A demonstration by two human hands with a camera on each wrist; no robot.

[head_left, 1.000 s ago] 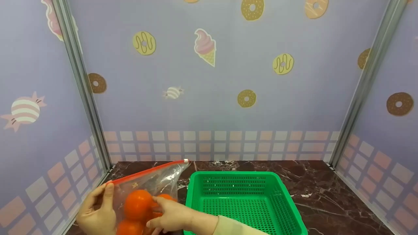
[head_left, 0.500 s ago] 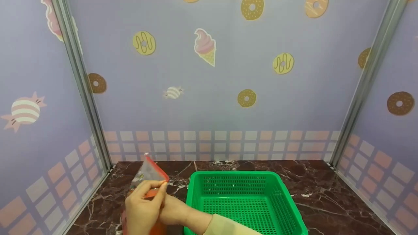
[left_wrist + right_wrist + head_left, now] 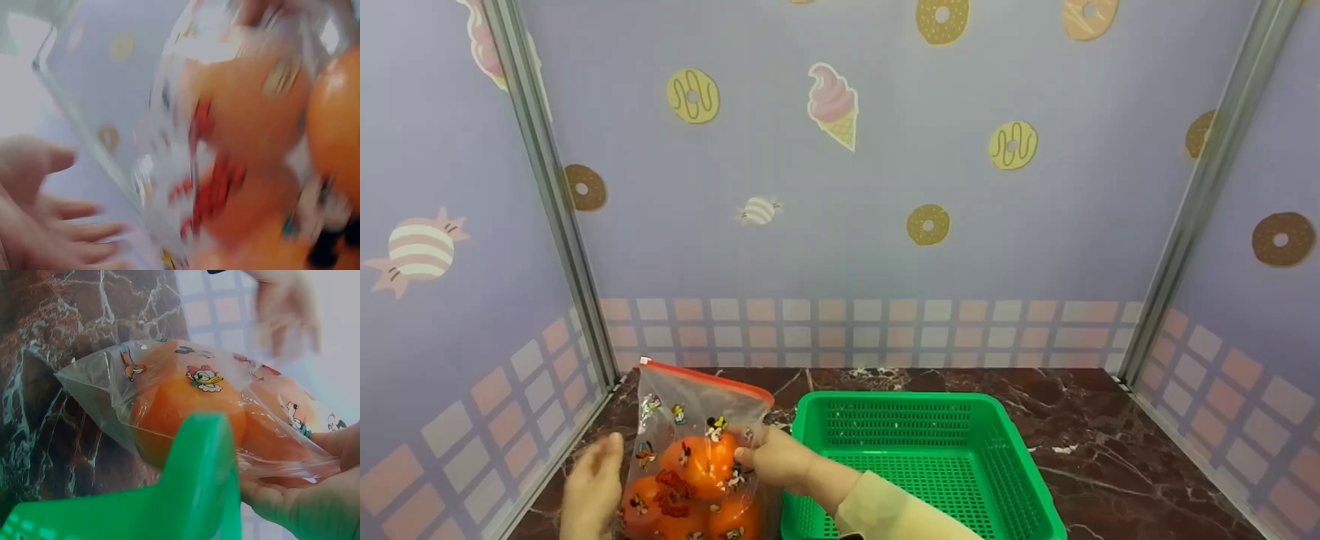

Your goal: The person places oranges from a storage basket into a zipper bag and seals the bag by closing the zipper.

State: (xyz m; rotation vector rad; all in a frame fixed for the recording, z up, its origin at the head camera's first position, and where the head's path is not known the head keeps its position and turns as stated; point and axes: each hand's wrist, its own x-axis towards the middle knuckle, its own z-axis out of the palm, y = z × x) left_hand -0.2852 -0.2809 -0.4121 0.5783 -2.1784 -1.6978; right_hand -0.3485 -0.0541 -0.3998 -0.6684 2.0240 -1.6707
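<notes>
A clear zip bag with a red slider strip and cartoon prints stands upright left of the basket. Several round orange fruits fill its lower part. My right hand grips the bag's right side, thumb on the near face. In the right wrist view, that hand has the bag's edge between thumb and fingers. To the left of the bag, my left hand is apart from it and holds nothing. The left wrist view is blurred, but the left hand's fingers are spread beside the bag.
A green plastic basket with slotted walls stands right of the bag, under my right forearm. Both are on a dark red marble-patterned surface. Patterned panels with metal corner posts enclose the back and sides.
The bag has turned round, so its slider end now points left and its printed face is towards me. My left hand has let go of the bag and moved left; my right hand holds its side.
</notes>
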